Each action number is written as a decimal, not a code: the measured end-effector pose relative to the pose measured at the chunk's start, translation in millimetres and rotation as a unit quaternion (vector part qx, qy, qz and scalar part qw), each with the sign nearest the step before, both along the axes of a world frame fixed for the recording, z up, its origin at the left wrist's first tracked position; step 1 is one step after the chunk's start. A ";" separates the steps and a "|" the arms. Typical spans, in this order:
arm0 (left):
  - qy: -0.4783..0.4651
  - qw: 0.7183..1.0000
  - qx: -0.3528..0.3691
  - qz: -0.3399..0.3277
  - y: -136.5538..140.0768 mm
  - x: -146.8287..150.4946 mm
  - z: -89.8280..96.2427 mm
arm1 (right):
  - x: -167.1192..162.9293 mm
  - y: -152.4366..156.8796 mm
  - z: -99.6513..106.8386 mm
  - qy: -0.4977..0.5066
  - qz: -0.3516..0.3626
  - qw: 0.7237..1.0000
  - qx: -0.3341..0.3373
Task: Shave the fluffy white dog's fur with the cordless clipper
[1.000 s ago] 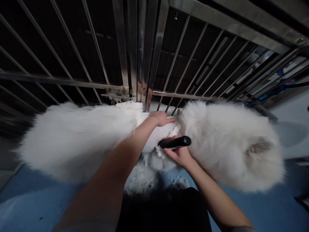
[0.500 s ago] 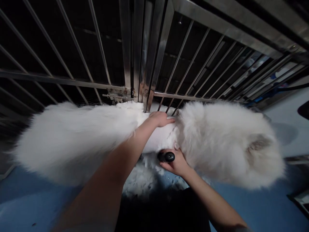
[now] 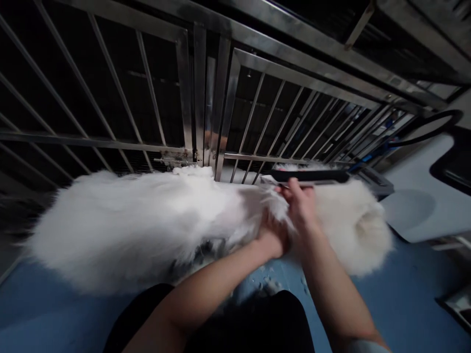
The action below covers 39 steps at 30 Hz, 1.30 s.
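Observation:
A fluffy white dog (image 3: 128,215) stands lengthwise before me, with closely trimmed, pinkish skin at its middle. My right hand (image 3: 303,201) is closed around a long black pet hair clipper (image 3: 320,176). The clipper lies level across the far side of the dog's back, its pale front end pointing left at a tuft of fur (image 3: 277,206). My left hand (image 3: 273,236) is at the dog's near side, just below the tuft, its blurred fingers curled into the fur and partly hidden.
A metal-barred cage (image 3: 206,98) rises directly behind the dog. Clipped fur (image 3: 270,284) lies on the blue floor (image 3: 415,289). A pale grey surface with a black-rimmed object (image 3: 415,181) stands at the right. My dark-clothed knees (image 3: 287,318) are close below.
My left hand has left the dog's back for its near side, further right. My right hand has raised the clipper from the near side to over the back. The view has shifted slightly.

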<state>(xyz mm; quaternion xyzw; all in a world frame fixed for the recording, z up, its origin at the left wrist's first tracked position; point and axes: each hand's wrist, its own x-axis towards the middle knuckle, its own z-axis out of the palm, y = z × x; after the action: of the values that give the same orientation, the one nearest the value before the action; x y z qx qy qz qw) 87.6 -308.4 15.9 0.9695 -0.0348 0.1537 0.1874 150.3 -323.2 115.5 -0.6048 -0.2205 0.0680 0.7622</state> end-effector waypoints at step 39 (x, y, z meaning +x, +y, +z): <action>0.079 0.985 0.009 0.150 150.2 19.6 34.5 | 49.9 -53.7 -55.6 -0.134 -0.002 0.972 -0.195</action>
<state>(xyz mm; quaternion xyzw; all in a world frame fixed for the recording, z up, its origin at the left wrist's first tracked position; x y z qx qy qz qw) 107.2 -158.1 50.3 0.9744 0.1249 0.1032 0.1558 200.2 -376.9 59.9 -0.7457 -0.3024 0.0265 0.5931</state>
